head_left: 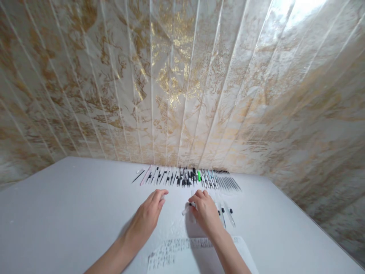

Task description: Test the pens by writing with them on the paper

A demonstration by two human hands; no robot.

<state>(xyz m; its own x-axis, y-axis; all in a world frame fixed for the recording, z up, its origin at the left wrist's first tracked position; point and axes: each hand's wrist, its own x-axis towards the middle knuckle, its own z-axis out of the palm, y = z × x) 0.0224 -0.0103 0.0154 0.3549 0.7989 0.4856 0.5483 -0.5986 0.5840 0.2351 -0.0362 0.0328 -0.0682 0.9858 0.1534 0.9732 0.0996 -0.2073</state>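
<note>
My left hand (150,211) is held over the white table with its fingers pinched together. A small whitish piece (162,196) shows at its fingertips, too small to name. To the right, my right hand (203,208) is curled with thumb and fingers closed on a whitish pen part (186,210) with a dark bit near the fingers. Part of it is hidden by the hand. Just right of this hand lie several clear pen pieces (229,215) and a black pen cap (231,211).
A long row of pens and pen parts (172,178) lies along the table's far edge, with a bright green one (199,176) among them. Thin refills (228,183) line its right end. A handwritten sheet (182,258) lies in front. A gold-patterned curtain (171,83) hangs behind.
</note>
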